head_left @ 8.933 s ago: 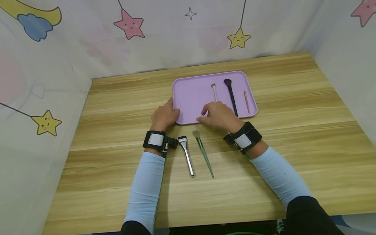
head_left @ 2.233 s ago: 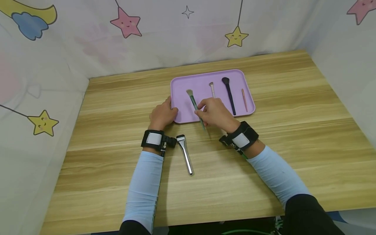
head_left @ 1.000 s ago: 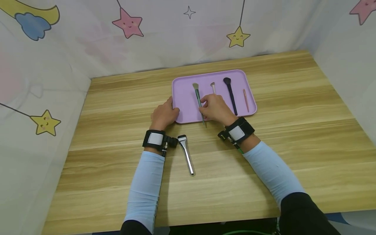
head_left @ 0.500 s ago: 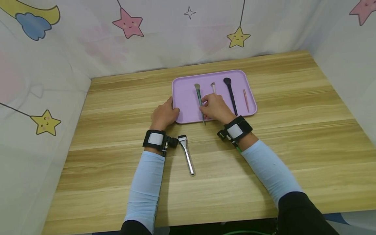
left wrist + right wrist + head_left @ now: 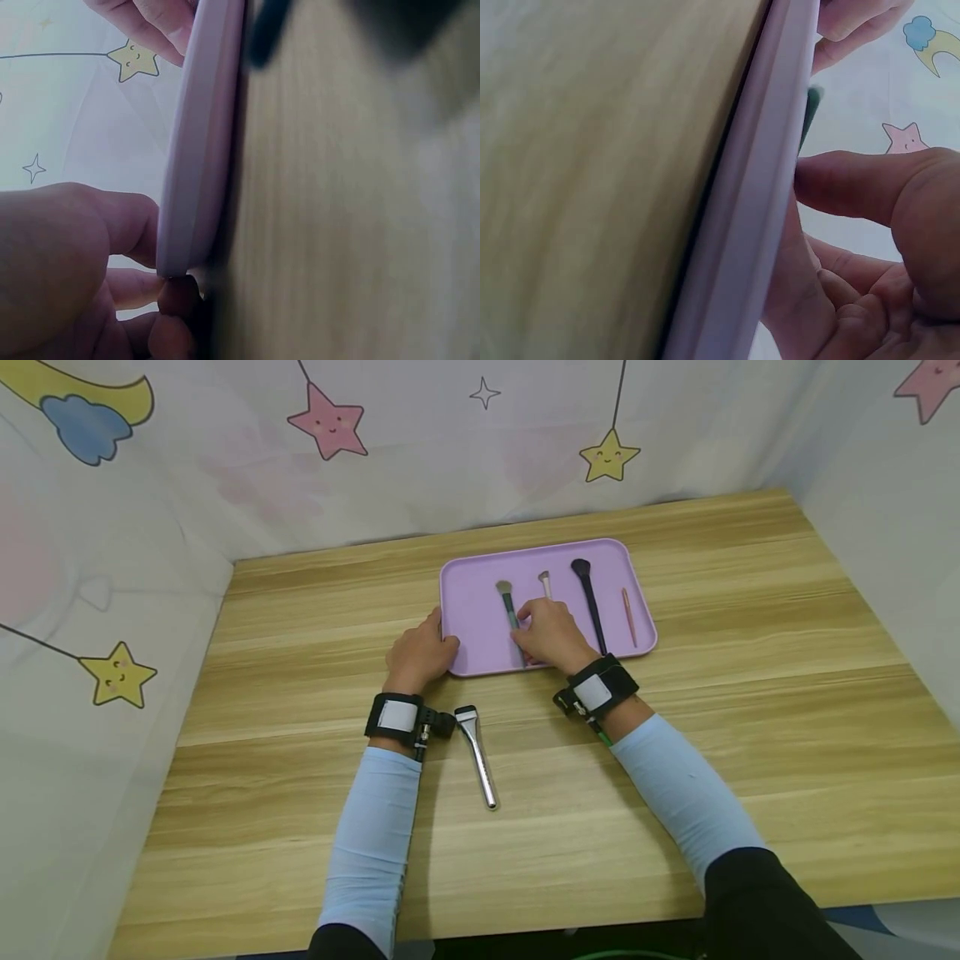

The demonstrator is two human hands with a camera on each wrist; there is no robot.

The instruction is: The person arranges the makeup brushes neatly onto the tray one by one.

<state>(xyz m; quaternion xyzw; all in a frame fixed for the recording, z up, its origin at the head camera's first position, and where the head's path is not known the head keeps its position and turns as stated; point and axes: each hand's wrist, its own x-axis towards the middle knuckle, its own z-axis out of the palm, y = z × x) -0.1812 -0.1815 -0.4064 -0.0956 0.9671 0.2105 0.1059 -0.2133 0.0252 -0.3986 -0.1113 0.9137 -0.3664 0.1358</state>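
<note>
My right hand [image 5: 557, 633] pinches a green-handled makeup brush [image 5: 506, 592] between thumb and fingers, over the left-middle part of a lilac tray [image 5: 472, 585]. Its pale bristles point to the back wall. In the right wrist view a bit of the green brush [image 5: 811, 116] shows past the tray rim [image 5: 754, 180], beyond the thumb. My left hand [image 5: 420, 656] grips the tray's left side, and the left wrist view has its thumb and fingers around the tray's corner [image 5: 195, 150]. A small pale-handled brush [image 5: 545, 583] lies in the tray, partly hidden by the right hand.
Further right in the tray lie a large black brush [image 5: 589, 597] and a thin pink stick-like brush [image 5: 628, 617]. A silver-handled flat brush [image 5: 477, 756] with dark bristles rests on the wooden table [image 5: 285, 710], near the left wrist camera. Printed curtains [image 5: 420, 460] border the table.
Over the earlier frames the green brush went from the table to the tray in the right hand. In the last half second it shifted slightly toward the body. The left hand stays on the tray.
</note>
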